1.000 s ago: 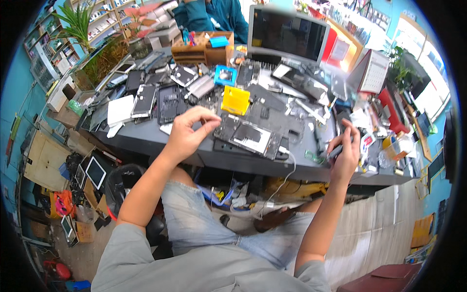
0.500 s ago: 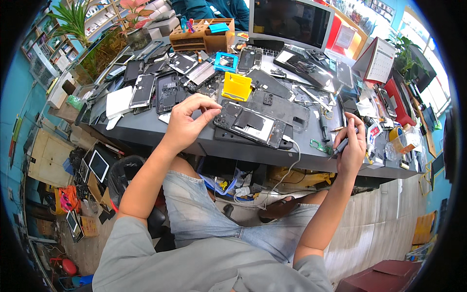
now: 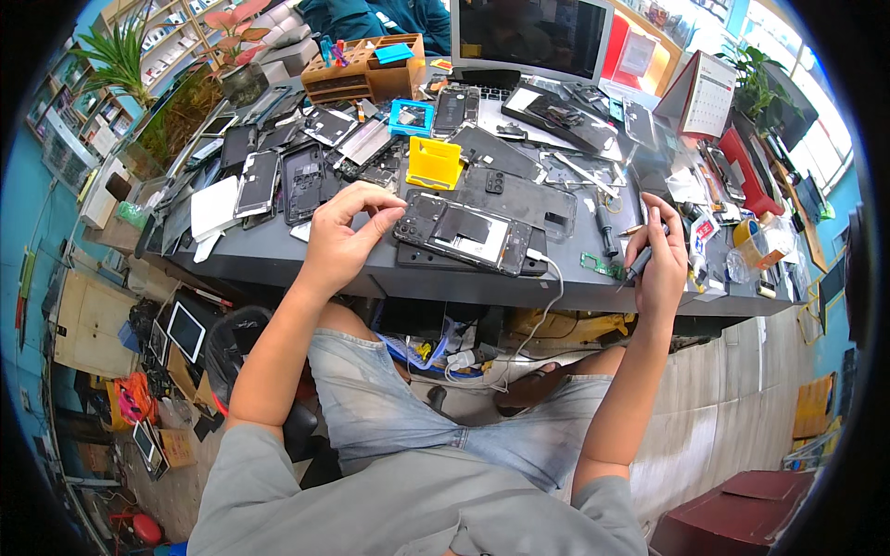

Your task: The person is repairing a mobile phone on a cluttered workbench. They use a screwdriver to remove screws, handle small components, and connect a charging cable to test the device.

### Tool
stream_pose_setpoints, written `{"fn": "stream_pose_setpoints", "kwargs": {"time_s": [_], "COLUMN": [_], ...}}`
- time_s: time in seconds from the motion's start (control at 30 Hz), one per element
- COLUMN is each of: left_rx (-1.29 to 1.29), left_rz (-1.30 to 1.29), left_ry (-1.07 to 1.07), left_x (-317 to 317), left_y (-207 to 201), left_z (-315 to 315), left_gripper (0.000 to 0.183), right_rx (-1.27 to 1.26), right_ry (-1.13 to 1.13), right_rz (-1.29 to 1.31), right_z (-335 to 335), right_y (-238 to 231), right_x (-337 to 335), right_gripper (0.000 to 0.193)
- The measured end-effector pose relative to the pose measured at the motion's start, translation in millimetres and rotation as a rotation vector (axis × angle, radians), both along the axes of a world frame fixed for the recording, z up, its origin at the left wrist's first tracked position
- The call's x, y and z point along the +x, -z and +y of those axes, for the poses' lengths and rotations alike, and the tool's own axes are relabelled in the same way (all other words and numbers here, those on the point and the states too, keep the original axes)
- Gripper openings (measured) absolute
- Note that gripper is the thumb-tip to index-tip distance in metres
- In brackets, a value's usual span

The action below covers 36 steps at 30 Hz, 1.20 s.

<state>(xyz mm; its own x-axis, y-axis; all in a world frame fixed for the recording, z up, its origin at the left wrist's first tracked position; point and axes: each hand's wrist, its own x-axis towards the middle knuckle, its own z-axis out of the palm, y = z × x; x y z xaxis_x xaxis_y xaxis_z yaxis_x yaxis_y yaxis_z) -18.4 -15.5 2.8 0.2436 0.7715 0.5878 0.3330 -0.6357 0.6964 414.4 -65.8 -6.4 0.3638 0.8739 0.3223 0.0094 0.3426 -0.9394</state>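
Observation:
A smartphone with its back cover off lies on a black slab-like thing near the desk's front edge. A white cable reaches its right end. My left hand is at the phone's left end, thumb and forefinger pinched together by its corner; whatever is between them is too small to make out. Over the desk edge to the right, my right hand is closed round a dark screwdriver, its thin tip pointing down and left. A small green circuit board lies beside that tip.
A yellow stand and a blue stand rise behind the phone. Phone parts and shells pile up on the left. At the back are a wooden organizer and a laptop. Another screwdriver lies near my right hand.
The whole view has shifted slightly, so the desk things sit a little left and higher. My left hand keeps its pinch by the phone; my right hand still holds the screwdriver, its fingers slightly turned.

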Motion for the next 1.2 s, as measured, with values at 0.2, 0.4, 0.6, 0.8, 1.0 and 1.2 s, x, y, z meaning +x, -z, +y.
{"fn": "stream_pose_setpoints", "kwargs": {"time_s": [0.2,0.4,0.6,0.8,1.0,1.2], "left_rx": [-0.066,0.013,0.030,-0.102,-0.104,-0.068], "left_rz": [-0.017,0.015,-0.021,-0.131,-0.151,-0.158], "left_ry": [0.005,0.029,0.010,0.040,0.050,0.060], "left_x": [0.1,-0.9,-2.9,-2.7,-4.3,-8.0], "left_y": [-0.4,0.1,4.7,4.1,6.3,11.3], "left_z": [1.2,2.3,8.0,13.9,14.1,13.2], "left_gripper": [0.011,0.009,0.012,0.009,0.010,0.010], "right_rx": [-0.020,0.004,-0.028,0.013,0.001,0.027], "right_ry": [0.021,0.043,0.078,0.043,0.060,0.070], "right_rz": [-0.062,-0.038,-0.040,0.015,0.016,0.048], "right_z": [0.6,1.4,0.4,2.3,-3.5,1.3], "right_y": [3.8,5.6,-6.2,0.3,-1.4,1.4], "right_x": [2.5,-0.1,-4.3,-0.7,-2.5,-2.3], "right_gripper": [0.037,0.037,0.036,0.034,0.033,0.034]}}
